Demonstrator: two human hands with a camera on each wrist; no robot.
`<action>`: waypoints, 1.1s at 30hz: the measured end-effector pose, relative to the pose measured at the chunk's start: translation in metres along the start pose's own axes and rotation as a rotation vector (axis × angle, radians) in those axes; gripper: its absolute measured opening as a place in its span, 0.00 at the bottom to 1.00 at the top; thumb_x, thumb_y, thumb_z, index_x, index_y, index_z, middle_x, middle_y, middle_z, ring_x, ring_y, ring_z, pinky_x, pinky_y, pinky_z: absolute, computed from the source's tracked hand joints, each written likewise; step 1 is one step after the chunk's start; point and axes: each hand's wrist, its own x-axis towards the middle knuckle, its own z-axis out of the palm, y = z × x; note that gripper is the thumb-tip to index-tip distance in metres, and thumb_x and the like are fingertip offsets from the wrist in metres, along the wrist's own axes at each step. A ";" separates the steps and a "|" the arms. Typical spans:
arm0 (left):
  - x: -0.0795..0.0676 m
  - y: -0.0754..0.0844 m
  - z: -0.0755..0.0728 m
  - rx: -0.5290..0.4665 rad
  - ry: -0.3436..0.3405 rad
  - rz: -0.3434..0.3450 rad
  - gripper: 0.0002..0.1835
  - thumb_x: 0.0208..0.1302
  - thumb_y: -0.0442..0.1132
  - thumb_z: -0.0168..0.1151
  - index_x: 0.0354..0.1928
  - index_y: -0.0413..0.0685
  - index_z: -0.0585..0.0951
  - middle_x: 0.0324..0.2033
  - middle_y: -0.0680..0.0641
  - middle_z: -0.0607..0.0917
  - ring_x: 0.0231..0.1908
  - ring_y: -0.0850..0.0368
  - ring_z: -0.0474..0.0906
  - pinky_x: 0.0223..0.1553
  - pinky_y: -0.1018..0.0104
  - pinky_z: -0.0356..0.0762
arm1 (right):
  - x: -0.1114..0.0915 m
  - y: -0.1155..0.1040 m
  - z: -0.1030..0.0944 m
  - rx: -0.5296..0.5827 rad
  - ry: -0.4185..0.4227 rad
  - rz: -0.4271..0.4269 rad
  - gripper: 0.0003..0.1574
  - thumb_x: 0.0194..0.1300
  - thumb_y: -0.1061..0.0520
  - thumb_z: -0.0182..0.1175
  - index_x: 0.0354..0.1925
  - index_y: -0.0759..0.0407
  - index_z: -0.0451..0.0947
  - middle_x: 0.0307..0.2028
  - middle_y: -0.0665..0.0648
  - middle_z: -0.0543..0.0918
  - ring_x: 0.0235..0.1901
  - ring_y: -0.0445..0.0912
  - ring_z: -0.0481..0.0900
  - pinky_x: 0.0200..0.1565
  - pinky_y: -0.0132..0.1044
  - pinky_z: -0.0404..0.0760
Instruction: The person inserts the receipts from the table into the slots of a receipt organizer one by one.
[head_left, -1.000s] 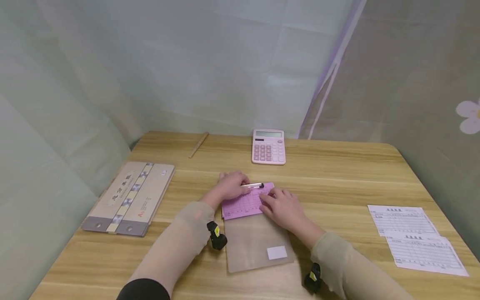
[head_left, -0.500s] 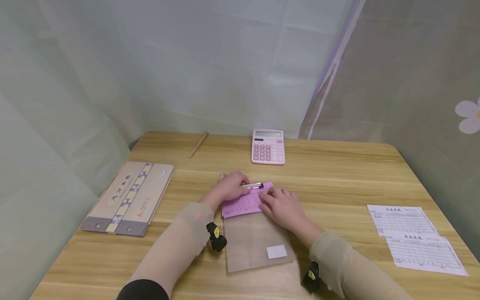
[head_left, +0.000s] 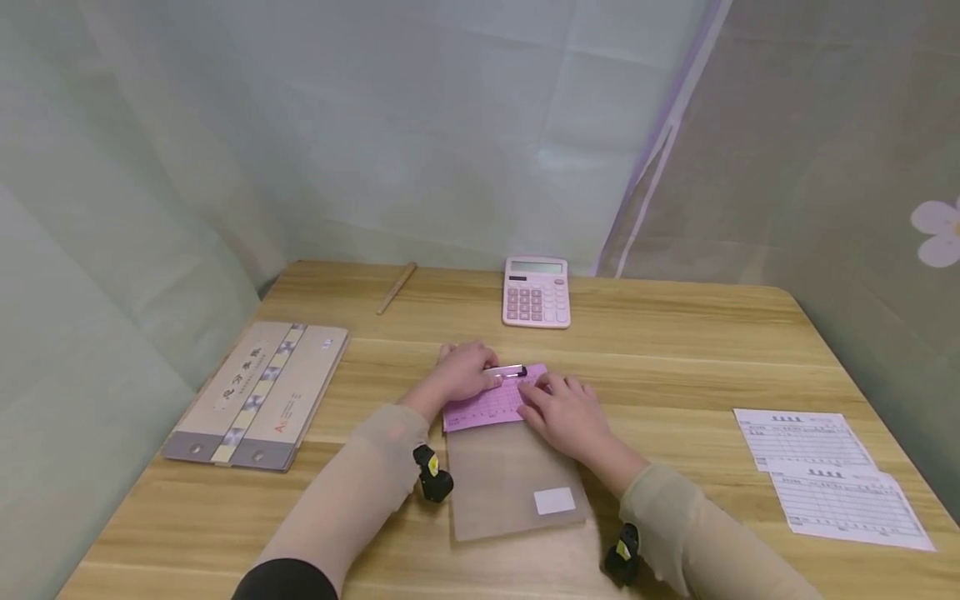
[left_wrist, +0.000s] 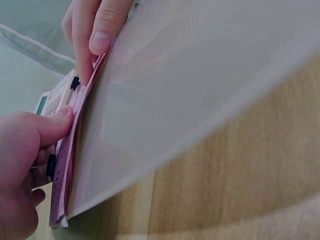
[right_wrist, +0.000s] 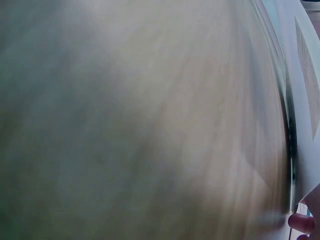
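In the head view, a pad of pink printed slips (head_left: 487,408) lies on the upper part of a translucent beige folder (head_left: 510,475). Across the top of the slips sits a slim clear-white bar with black ends (head_left: 507,372); whether it is a pen or a clip I cannot tell. My left hand (head_left: 461,371) holds this bar, its thumb (left_wrist: 59,120) on top and the fingers round the far side. My right hand (head_left: 566,417) rests its fingertips on the right side of the slips. Blur fills most of the right wrist view, with fingertips (right_wrist: 302,223) at the lower right.
A pink calculator (head_left: 536,292) and a thin wooden stick (head_left: 396,288) lie toward the table's far edge. On the left is a stack of beige ledger covers (head_left: 255,396). Two white printed forms (head_left: 806,440) overlap on the right of the wooden table (head_left: 660,358).
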 end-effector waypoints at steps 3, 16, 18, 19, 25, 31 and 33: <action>-0.001 0.000 -0.001 0.005 -0.005 0.004 0.17 0.60 0.52 0.62 0.46 0.49 0.80 0.41 0.51 0.79 0.46 0.52 0.73 0.52 0.52 0.56 | 0.000 0.000 0.000 -0.003 0.001 -0.003 0.26 0.68 0.38 0.49 0.60 0.42 0.74 0.50 0.54 0.73 0.46 0.53 0.70 0.44 0.49 0.68; -0.008 -0.004 0.010 -0.019 0.019 -0.021 0.23 0.60 0.55 0.60 0.52 0.51 0.76 0.50 0.49 0.74 0.54 0.50 0.67 0.54 0.52 0.56 | 0.002 0.003 0.004 0.027 -0.051 -0.005 0.29 0.66 0.37 0.51 0.62 0.42 0.71 0.52 0.55 0.72 0.48 0.54 0.68 0.47 0.50 0.67; -0.009 -0.006 0.013 -0.036 0.027 -0.028 0.24 0.61 0.57 0.59 0.54 0.52 0.74 0.52 0.50 0.73 0.55 0.51 0.65 0.54 0.52 0.55 | 0.003 0.006 0.005 0.060 -0.041 -0.020 0.29 0.65 0.38 0.53 0.61 0.43 0.72 0.52 0.57 0.73 0.48 0.54 0.69 0.48 0.51 0.68; -0.010 -0.007 0.015 -0.045 0.037 -0.023 0.24 0.61 0.57 0.58 0.54 0.52 0.74 0.52 0.50 0.73 0.55 0.51 0.65 0.54 0.52 0.55 | 0.003 0.009 0.006 0.085 -0.031 -0.030 0.29 0.64 0.39 0.55 0.61 0.45 0.73 0.52 0.58 0.73 0.49 0.55 0.69 0.49 0.51 0.68; -0.012 -0.009 0.019 -0.077 0.073 0.008 0.24 0.61 0.57 0.58 0.54 0.51 0.74 0.50 0.50 0.74 0.53 0.51 0.66 0.54 0.52 0.54 | 0.001 0.025 0.005 0.293 0.003 -0.088 0.29 0.58 0.45 0.64 0.56 0.54 0.76 0.51 0.63 0.74 0.50 0.57 0.71 0.52 0.52 0.70; -0.012 -0.013 0.021 -0.067 0.103 0.027 0.24 0.62 0.57 0.57 0.55 0.53 0.75 0.52 0.51 0.74 0.54 0.52 0.65 0.54 0.54 0.55 | -0.005 0.046 -0.001 0.395 -0.030 -0.123 0.28 0.57 0.50 0.67 0.54 0.59 0.77 0.50 0.63 0.73 0.48 0.55 0.71 0.50 0.50 0.71; -0.012 -0.014 0.023 -0.064 0.118 0.029 0.24 0.62 0.57 0.57 0.54 0.53 0.75 0.52 0.51 0.74 0.54 0.52 0.65 0.54 0.54 0.55 | -0.009 0.054 -0.003 0.419 -0.051 -0.112 0.29 0.57 0.49 0.66 0.55 0.59 0.76 0.50 0.62 0.73 0.47 0.54 0.71 0.48 0.49 0.72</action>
